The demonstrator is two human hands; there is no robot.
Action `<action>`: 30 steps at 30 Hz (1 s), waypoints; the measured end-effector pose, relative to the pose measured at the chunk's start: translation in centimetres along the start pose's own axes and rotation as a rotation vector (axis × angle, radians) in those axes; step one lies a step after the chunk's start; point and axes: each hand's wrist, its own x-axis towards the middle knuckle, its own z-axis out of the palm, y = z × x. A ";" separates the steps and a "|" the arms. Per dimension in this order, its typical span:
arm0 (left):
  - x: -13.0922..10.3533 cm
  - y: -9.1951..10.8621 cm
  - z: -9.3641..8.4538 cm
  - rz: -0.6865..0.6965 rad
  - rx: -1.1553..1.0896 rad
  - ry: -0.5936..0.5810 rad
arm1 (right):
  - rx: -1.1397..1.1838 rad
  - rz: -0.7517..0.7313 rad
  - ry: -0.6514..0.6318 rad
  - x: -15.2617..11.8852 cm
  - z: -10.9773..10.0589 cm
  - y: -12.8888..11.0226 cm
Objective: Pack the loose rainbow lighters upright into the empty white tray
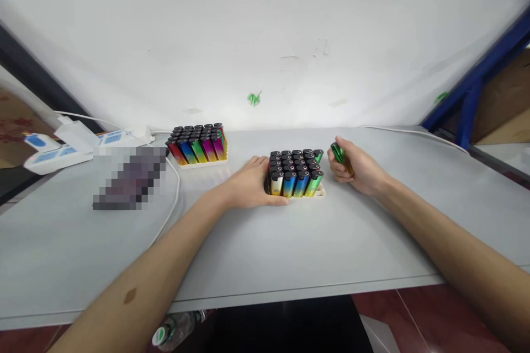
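A white tray (320,191) of upright lighters (301,183) with black tops stands mid-table, its bodies blue, green and silvery gold in front. Bare tray shows at its right side. My left hand (250,183) is wrapped round the left end of this tray, thumb along the front edge. To the right of the tray, my right hand (356,165) is closed on a green lighter (338,153), held above the table and apart from the tray. Another tray (202,165), filled with lighters in red, blue, green and purple, stands at the back left.
At the left lie a blurred-out dark object (134,179), a white power strip (62,159) with plugs, and a white cable (177,198). A wall (265,38) rises behind the grey table (290,248). Below the front edge is a plastic bottle (180,330).
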 end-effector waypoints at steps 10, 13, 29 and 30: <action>-0.1 0.2 0.0 -0.008 -0.018 0.009 | 0.027 0.013 0.082 -0.1 0.1 -0.5; -0.1 0.2 -0.1 -0.016 -0.012 0.004 | 0.020 0.027 0.130 -0.1 0.1 -0.6; -0.1 0.0 0.0 -0.019 -0.011 0.006 | -0.064 -0.027 0.124 0.1 0.1 -0.1; 0.0 0.0 0.0 -0.018 -0.013 0.006 | -0.068 -0.034 0.121 0.1 0.0 0.0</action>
